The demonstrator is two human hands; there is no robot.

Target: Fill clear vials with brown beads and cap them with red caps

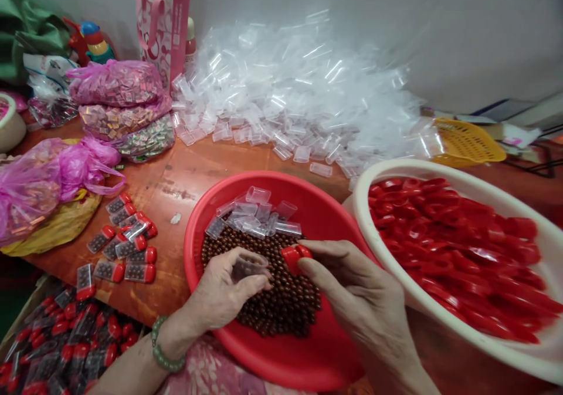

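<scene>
Over the red basin [338, 230], my left hand [229, 289] is closed around a clear plastic tube [248, 264]. How full that tube is, I cannot tell. My right hand [356, 289] pinches a red cap [295, 258] between thumb and fingers, a short way right of the tube and apart from it. Below both hands lie many small round brown balls [285, 307] in the basin. Several empty clear tubes [253, 216] rest on the balls toward the far side.
A white basin [365, 207] of red caps [457, 254] stands right. Loose clear tubes [290, 101] are heaped against the wall. Capped, ball-filled tubes [132, 245] lie left, above a box of more [74, 336]. Pink bags [118, 90] and a yellow basket [466, 139] sit farther back.
</scene>
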